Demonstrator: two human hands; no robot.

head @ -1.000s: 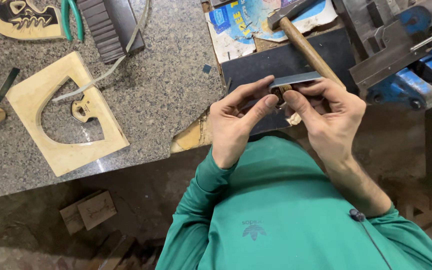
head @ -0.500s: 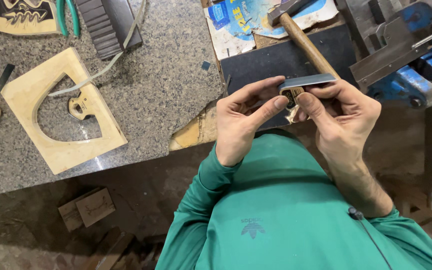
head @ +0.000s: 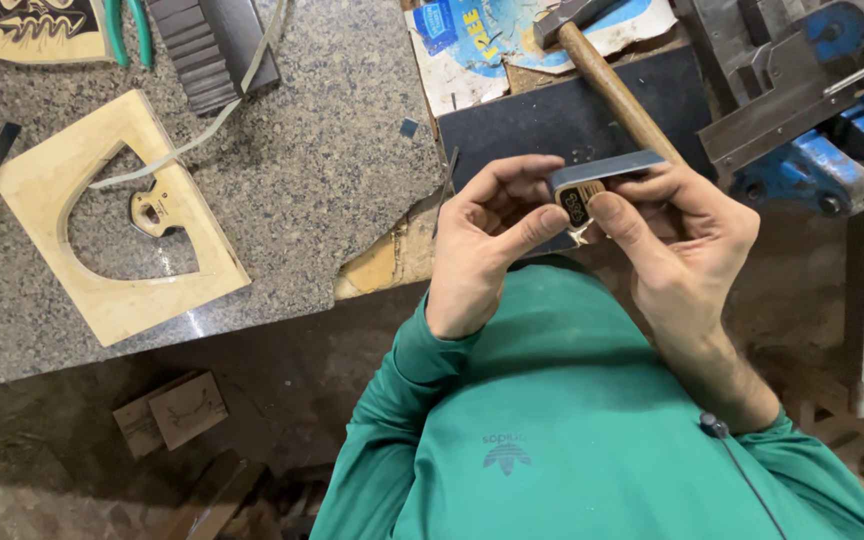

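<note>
The left hand [head: 482, 245] and right hand [head: 682, 245] together pinched 1 small grey metal strip [head: 602, 172] with a wooden piece [head: 576, 205] between their fingertips, above a speckled granite bench [head: 332, 150], near a hammer [head: 607, 85] and blue vise [head: 812, 130].

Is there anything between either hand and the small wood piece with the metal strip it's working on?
Nothing visible. The left hand and right hand both pinch the wood piece directly, with the metal strip bent along its top. The hammer lies behind on the bench, apart.
</note>
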